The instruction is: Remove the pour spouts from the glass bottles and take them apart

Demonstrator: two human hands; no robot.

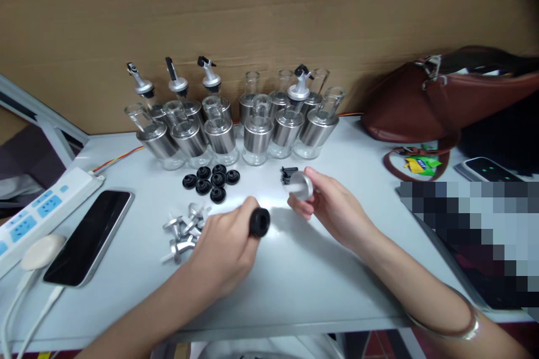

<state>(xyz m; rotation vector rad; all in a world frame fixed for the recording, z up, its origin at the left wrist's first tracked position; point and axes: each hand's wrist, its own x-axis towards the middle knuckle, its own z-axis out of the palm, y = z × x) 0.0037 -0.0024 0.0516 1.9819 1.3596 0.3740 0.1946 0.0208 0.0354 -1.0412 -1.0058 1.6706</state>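
Between its fingers and thumb, my left hand holds a black rubber stopper, hollow end facing up. My right hand pinches a silver pourer top with a pale tube pointing left. Behind my right fingers lies a small bunch of black caps. Several black stoppers sit on the table behind my left hand. Several silver pourer tops lie in a loose pile to the left of it, partly hidden by the hand.
Glass bottles with steel bands stand in rows at the back, some with pourers. A power strip, white charger and phone lie left. A brown bag, green-yellow packet and dark device are right.
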